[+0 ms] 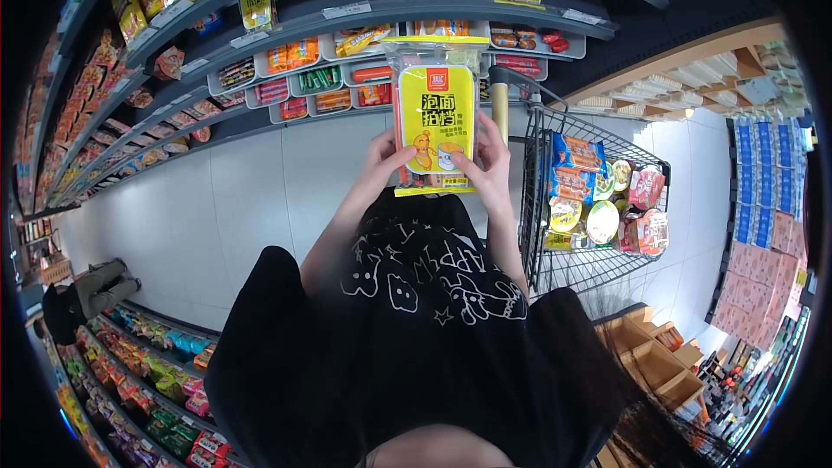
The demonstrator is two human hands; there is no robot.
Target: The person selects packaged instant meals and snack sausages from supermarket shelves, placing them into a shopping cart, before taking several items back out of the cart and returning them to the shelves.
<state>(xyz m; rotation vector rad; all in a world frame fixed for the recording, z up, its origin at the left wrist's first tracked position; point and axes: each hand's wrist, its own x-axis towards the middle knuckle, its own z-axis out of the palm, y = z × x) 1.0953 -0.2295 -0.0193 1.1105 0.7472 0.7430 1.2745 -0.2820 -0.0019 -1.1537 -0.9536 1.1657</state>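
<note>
Between my two hands is a yellow package [438, 113] with a red logo, dark printed characters and cartoon figures, its front facing up toward the camera. My left hand [387, 160] grips its left edge, the thumb lying on the front. On the right edge, my right hand [487, 165] has its thumb over the lower front and its fingers behind. Reddish sausages show through the clear side of the pack. Just right of my hands stands a black wire shopping cart [598, 282] holding blue-and-orange packs [578, 169] and several round tubs [602, 223].
Ahead, a dark shelf [303, 17] carries trays of small snacks [321, 78]. More snack shelves [165, 373] line the lower left, where a person [91, 299] stands. Wooden bins [654, 364] are at the lower right, and blue and pink stacked goods [758, 182] at the far right.
</note>
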